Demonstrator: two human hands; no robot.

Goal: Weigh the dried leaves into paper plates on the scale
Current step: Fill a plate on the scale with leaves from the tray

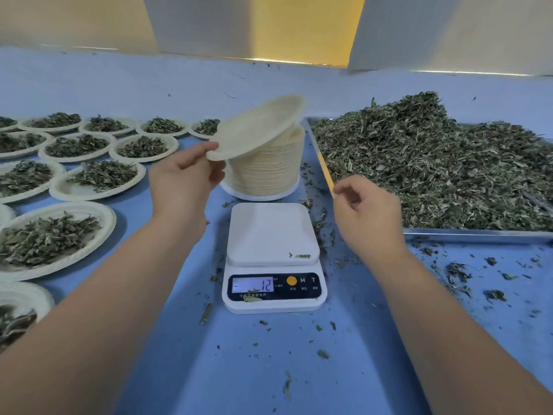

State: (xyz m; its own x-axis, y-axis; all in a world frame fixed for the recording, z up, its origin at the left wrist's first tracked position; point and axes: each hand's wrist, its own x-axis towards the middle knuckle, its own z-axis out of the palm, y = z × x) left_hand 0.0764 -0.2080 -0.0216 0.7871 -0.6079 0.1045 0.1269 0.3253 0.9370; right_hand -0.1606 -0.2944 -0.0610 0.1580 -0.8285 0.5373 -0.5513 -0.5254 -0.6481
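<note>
Scale (272, 232) display (253, 284): lit digits "-12". Right of display: orange button (291, 280) captioned "开/关", then letters "M" (302, 280) and "T" (313, 280), captions beneath too blurred. Chinese line under display partly covered by leaf (253, 299), not legible.

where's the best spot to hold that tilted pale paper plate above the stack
Pinch its thin near-left rim, coming from the left: the tilted pale paper plate overhangs the stack of paper plates there, leaving that edge free. The left hand grips it so.
</note>
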